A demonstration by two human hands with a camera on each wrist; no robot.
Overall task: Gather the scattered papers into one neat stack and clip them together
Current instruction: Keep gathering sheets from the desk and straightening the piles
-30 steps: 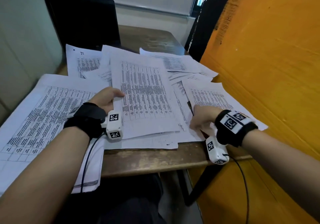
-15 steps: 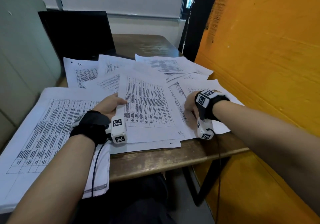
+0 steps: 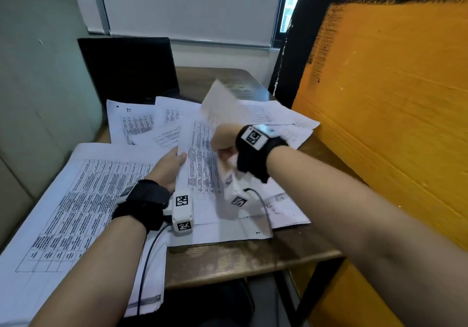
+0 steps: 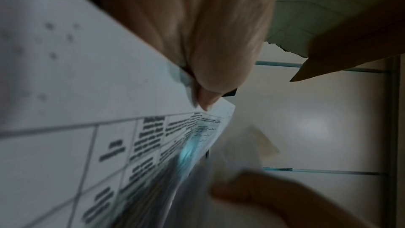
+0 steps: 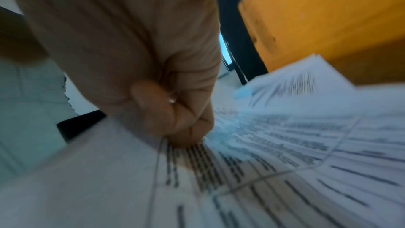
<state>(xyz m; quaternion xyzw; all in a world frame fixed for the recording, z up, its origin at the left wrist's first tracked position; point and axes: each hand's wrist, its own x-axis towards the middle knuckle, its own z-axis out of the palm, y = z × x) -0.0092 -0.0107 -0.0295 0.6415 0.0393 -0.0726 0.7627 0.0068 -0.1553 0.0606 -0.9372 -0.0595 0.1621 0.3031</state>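
Fingers of the right hand (image 3: 224,144) are curled around a lifted sheet (image 3: 222,110), holding it raised and tilted above the papers (image 3: 200,164) scattered on the wooden desk (image 3: 253,255). The left hand (image 3: 168,166) lies with fingers extended on the papers at the desk's left side, thumb on a printed sheet's edge. A black laptop (image 3: 129,68) stands at the desk's far edge.
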